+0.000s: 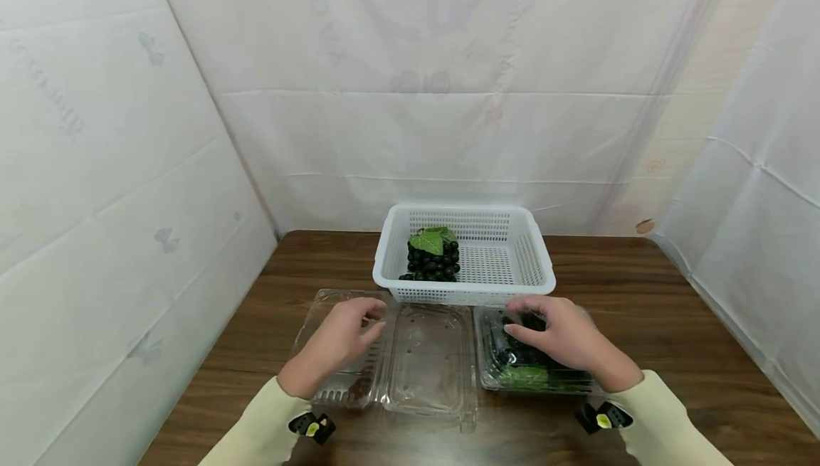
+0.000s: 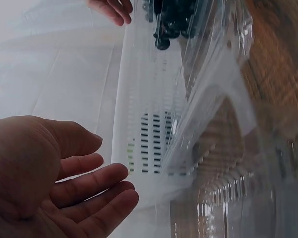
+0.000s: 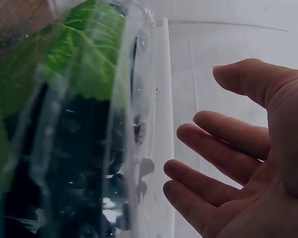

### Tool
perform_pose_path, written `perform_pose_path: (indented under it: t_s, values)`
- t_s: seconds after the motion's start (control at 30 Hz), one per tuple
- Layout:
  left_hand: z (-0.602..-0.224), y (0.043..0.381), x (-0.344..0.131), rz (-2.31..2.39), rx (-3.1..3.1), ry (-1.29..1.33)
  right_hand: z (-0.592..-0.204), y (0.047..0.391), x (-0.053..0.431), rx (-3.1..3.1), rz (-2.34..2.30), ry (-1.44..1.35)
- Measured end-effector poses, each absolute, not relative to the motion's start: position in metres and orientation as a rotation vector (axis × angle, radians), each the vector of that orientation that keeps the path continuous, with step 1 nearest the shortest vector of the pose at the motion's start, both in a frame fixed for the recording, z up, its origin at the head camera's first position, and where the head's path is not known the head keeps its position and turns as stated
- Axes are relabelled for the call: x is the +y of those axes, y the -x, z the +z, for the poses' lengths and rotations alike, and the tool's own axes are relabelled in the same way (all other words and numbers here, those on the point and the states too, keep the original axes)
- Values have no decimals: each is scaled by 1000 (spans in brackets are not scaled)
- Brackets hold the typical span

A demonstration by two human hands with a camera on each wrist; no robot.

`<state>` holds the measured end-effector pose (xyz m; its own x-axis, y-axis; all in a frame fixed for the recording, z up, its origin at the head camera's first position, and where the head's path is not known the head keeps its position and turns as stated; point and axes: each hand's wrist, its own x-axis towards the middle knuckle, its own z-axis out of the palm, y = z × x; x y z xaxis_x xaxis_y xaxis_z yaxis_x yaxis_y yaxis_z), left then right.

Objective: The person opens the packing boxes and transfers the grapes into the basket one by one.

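Note:
My left hand [image 1: 349,331] is over the left half of an opened clear plastic clamshell box [image 1: 429,359], fingers relaxed and holding nothing. In the left wrist view the left hand [image 2: 74,178] shows bent, parted fingers. My right hand [image 1: 554,327] hovers at a closed clear clamshell box [image 1: 493,373] packed with dark grapes and green leaves. Its fingers are spread, with nothing between them in the right wrist view, where a green leaf [image 3: 84,54] shows through the plastic. Behind both boxes, a white basket [image 1: 538,260] holds a bunch of dark grapes [image 1: 432,263] topped with leaves.
Everything stands on a brown wooden table [image 1: 647,309]. White sheeting [image 1: 410,131] hangs behind the table and along both sides. The basket's front wall stands close behind the two clamshell boxes.

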<state>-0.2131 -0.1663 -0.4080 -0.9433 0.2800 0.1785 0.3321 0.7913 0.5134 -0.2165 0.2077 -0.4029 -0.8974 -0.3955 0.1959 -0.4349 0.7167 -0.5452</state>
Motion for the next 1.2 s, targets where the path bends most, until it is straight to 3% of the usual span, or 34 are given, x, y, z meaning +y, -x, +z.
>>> perform_pose_path:
  t_s: [0.7, 1.2]
  values:
    - [-416, 210, -124, -1065, -2901, 695, -423, 191, 218, -2842, 756, -862]
    - [-425, 216, -89, -1352, -2965, 703, -422, 175, 215, -2821, 438, -873]
